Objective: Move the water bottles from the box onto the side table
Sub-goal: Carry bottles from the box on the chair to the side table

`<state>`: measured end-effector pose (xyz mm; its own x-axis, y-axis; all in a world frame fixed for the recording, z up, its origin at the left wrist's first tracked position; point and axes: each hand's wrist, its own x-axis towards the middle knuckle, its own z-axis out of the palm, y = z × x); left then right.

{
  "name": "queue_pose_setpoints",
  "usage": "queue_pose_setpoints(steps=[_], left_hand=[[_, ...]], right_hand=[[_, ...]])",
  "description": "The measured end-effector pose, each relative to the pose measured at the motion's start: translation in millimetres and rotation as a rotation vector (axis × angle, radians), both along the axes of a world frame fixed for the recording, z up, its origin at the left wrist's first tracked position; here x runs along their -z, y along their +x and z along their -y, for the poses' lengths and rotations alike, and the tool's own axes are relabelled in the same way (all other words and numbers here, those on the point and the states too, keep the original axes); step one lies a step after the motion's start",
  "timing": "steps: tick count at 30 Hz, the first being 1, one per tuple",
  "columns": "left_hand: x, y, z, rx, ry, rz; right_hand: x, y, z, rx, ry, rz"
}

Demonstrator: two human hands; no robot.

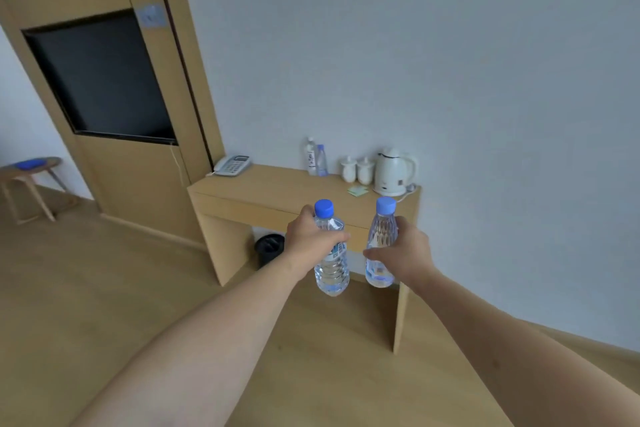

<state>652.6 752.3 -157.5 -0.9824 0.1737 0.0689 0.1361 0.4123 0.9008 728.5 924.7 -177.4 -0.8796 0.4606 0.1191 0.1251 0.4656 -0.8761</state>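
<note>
My left hand point(310, 241) grips a clear water bottle point(331, 270) with a blue cap around its middle, upright in the air. My right hand point(403, 253) grips a second blue-capped water bottle point(381, 239) the same way, close beside the first. Both bottles are held out in front of the wooden side table point(263, 189), short of its front edge. At the back of the table top two more bottles point(317, 158) stand against the wall. The box is not in view.
On the table top are a telephone point(232, 165) at the left, two white lidded cups point(357, 169), a white kettle point(393, 172) and green notes point(357, 190). A black bin point(269, 249) stands under the table. A dark screen point(100, 80) and a stool point(29, 180) are at left.
</note>
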Motion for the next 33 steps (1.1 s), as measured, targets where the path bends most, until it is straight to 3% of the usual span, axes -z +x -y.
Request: queue_pose_setpoints(steps=[12, 22, 33], left_hand=[[43, -210, 12, -0.113, 0.009, 0.043], [57, -436, 34, -0.01, -0.03, 0.077], [80, -605, 20, 0.054, -0.095, 0.103]], right_hand=[[34, -220, 11, -0.089, 0.034, 0.085], [44, -416, 37, 0.025, -0.013, 0.157], [67, -570, 26, 0.112, -0.033, 0.246]])
